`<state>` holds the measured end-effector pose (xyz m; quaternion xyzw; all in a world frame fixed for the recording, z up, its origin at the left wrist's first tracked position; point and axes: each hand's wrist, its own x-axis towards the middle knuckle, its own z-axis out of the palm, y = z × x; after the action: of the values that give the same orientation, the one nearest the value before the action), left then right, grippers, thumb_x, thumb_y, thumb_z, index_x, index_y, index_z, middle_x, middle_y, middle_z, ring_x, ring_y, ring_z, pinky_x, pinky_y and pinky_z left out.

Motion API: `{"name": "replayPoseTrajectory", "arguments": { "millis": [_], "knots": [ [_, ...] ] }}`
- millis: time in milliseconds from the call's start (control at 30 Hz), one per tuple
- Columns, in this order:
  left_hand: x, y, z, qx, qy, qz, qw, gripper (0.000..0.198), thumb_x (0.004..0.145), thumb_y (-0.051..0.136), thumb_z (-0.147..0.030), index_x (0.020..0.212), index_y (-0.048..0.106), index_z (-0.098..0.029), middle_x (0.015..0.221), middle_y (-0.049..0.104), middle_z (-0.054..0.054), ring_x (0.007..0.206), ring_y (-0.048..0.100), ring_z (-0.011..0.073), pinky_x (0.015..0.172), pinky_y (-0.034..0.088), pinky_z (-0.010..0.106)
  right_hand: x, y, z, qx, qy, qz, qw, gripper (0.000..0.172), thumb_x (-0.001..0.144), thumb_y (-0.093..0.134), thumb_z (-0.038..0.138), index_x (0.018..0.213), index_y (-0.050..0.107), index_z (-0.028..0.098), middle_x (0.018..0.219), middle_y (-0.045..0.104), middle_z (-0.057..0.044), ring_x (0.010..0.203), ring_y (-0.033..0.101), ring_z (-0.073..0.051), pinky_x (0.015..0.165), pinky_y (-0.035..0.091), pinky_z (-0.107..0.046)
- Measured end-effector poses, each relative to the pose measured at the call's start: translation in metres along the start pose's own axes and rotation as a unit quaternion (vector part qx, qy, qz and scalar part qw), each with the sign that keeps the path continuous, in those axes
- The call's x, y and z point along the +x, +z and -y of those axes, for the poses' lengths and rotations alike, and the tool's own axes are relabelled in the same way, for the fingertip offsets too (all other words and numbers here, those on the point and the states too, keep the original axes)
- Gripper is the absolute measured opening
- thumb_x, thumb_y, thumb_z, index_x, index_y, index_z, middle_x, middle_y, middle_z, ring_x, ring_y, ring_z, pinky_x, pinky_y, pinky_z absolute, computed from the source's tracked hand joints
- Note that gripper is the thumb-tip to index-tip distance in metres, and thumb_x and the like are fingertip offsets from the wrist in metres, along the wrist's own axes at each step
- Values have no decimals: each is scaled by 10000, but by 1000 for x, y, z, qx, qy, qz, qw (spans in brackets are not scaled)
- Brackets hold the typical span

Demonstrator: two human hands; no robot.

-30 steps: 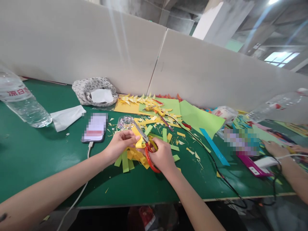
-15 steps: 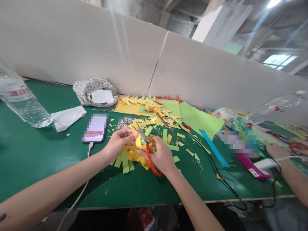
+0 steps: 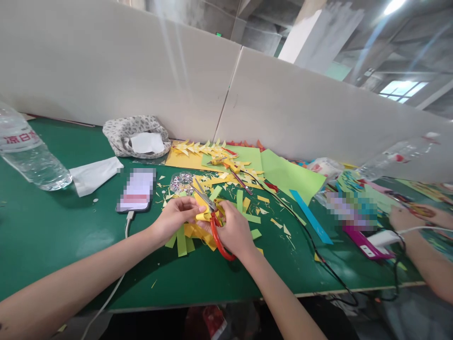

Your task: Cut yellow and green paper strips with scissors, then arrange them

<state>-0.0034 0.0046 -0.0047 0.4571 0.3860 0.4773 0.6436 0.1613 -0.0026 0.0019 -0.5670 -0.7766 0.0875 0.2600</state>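
Note:
Between the thumb and fingers of my left hand (image 3: 178, 213) is pinched a yellow paper strip (image 3: 202, 203), bent into a curl. My right hand (image 3: 234, 226) is closed round the orange handles of a pair of scissors (image 3: 220, 241). The blades point up and to the left, slightly parted, beside the yellow strip; whether they touch it I cannot tell. Under both hands lie green paper strips (image 3: 181, 243) and more yellow pieces, partly covered by my fingers. A clear tray of small shiny gems (image 3: 181, 181) sits just behind the blade tips.
To the left are a phone (image 3: 136, 190) on a white cable, a patterned cloth bag (image 3: 136, 134) and a water bottle (image 3: 33, 151). A yellow glue gun (image 3: 226, 163) lies behind, its black cord running right past a blue strip (image 3: 311, 217). Another person's hand (image 3: 403, 222) is at far right.
The yellow strip has shifted and its loop looks smaller between my hands. The scissors are tilted slightly differently. The whole view has slid a little.

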Motion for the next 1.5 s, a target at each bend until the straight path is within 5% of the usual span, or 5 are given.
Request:
{"name": "replayPoseTrajectory", "arguments": {
  "millis": [700,900,1000,1200,1500],
  "knots": [
    [-1,-1,2,3,-6,13,1000,112,651,675,-223,710,615,-148,667,641,14,588,560,102,548,408,209,0,-3,4,9,0,-14,1000,327,645,573,497,710,446,202,697,551,-5,573,498,-124,498,334,-221],
    [1,-2,3,-3,-11,-8,1000,124,628,686,-232,694,612,-156,667,642,7,579,564,100,533,416,204,1,-4,2,66,27,-10,997,401,629,594,508,539,345,206,493,363,56,453,310,-80,420,234,-214],
    [3,-5,2,9,13,-52,999,130,620,696,-240,679,605,-169,626,621,-12,544,559,91,497,405,193,4,-7,-6,189,78,-2,979,391,652,596,490,550,346,206,486,320,69,439,293,-73,409,220,-212],
    [4,-5,0,52,39,-104,992,155,634,695,-284,676,590,-178,626,611,-12,585,597,106,491,416,192,10,-8,-2,422,150,44,893,319,592,681,380,667,428,201,617,520,32,505,456,-92,514,401,-231],
    [3,-5,-1,27,19,-97,995,187,640,688,-332,705,607,-177,687,615,12,666,600,123,527,456,192,3,3,2,452,177,98,869,303,542,711,240,684,448,191,634,518,55,533,458,-82,542,392,-223]
  ]
}}
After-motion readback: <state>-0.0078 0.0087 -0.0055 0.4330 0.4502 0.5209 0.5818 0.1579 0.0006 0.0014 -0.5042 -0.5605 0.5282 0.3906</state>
